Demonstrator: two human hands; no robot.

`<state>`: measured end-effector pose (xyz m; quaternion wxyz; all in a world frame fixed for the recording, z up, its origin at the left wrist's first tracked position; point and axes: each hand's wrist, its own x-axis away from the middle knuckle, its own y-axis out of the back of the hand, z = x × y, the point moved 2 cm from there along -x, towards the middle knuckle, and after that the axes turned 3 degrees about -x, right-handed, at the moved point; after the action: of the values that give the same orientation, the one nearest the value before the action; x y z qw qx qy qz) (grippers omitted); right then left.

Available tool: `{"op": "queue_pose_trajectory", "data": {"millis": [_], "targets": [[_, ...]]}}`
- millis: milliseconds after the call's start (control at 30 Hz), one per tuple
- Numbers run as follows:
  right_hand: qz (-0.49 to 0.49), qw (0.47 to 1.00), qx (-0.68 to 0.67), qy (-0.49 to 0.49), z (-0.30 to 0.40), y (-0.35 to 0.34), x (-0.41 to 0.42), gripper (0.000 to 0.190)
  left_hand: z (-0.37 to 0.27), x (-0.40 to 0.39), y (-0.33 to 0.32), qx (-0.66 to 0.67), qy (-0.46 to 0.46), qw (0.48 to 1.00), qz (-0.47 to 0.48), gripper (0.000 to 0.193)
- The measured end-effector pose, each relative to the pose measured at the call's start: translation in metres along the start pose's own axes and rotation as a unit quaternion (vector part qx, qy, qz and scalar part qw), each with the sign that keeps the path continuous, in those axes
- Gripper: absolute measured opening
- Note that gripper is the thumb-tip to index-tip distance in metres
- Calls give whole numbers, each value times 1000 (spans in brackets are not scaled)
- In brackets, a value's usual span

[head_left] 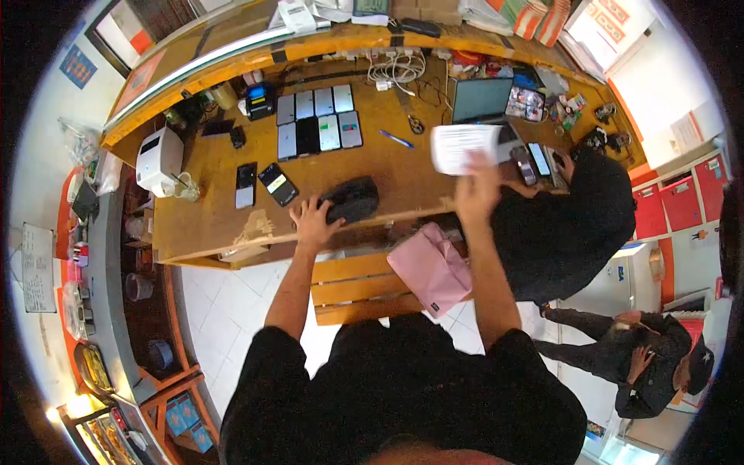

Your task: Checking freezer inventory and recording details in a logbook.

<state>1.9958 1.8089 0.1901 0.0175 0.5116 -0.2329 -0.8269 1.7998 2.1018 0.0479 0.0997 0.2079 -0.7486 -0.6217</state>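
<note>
My right hand is raised over the wooden desk and holds a white printed sheet of paper, blurred by motion. With fingers spread, my left hand rests at the desk's front edge, touching the left end of a black pouch. Two smartphones lie left of the pouch. Behind it, several phones are laid out in two rows. A blue pen and a pair of scissors lie between these rows and the paper.
A person in black sits close on the right by a laptop; another stands farther back. A pink bag lies on the slatted wooden bench. A white printer and a plastic cup stand at the desk's left end.
</note>
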Motion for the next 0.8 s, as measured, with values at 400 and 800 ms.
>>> {"op": "queue_pose_trajectory", "data": {"millis": [400,800], "targets": [[362,898,188,-167,-117,-280,121,43,-12,-14,-14,63,-21,996,-56,39],[422,896,90,-104,-73,-330,112,59,17,-14,-12,96,-37,993,-62,22]]}}
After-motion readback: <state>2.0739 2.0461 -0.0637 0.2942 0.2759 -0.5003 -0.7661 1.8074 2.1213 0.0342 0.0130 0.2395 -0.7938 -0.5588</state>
